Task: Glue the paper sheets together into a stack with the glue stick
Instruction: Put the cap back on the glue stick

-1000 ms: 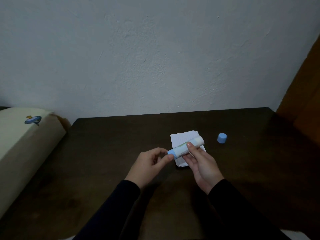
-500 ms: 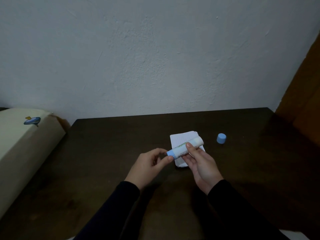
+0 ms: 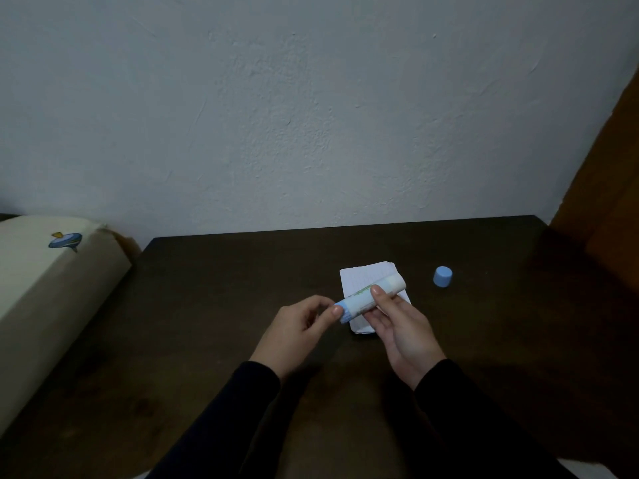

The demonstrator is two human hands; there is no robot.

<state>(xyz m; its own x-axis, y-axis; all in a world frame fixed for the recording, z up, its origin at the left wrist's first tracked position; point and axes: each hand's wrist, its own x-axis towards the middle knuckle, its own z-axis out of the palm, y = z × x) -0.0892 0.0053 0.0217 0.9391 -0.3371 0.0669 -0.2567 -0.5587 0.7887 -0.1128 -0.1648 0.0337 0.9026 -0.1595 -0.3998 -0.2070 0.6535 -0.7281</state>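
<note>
Nearest to me are two dark sleeves (image 3: pixel 221 420), coming up from the bottom edge over the dark wooden table (image 3: pixel 207 340). The left hand (image 3: pixel 294 328) is a bit lower and to the left; its thumb and forefinger tips pinch the blue base end of the glue stick (image 3: pixel 366 299), other fingers curled loosely under. The right hand (image 3: pixel 401 326) holds the body of the same stick: thumb lies on top approx. at the middle, the fingers wrap from underneath, palm turned up and partly toward the left hand. So both hands are closed on the stick, one at the end & one at the barrel. The stick is tilted, blue end low-left, pale open end high-right, held just above the table.

Directly behind and under the stick lie the paper sheets (image 3: pixel 359 276), a small white pile w/ faint lines, flat on the table, edges not fully aligned. The right hand covers their lower right part.

To the right of the papers, apart from them, stands the blue cap (image 3: pixel 442 277) on the table, upright.

At far left, beside the table, is a beige cushion (image 3: pixel 45 295) w/ a small blue picture on it. Behind all, a rough white wall (image 3: pixel 311 115); at right edge, a brown wooden panel (image 3: pixel 608 188).
</note>
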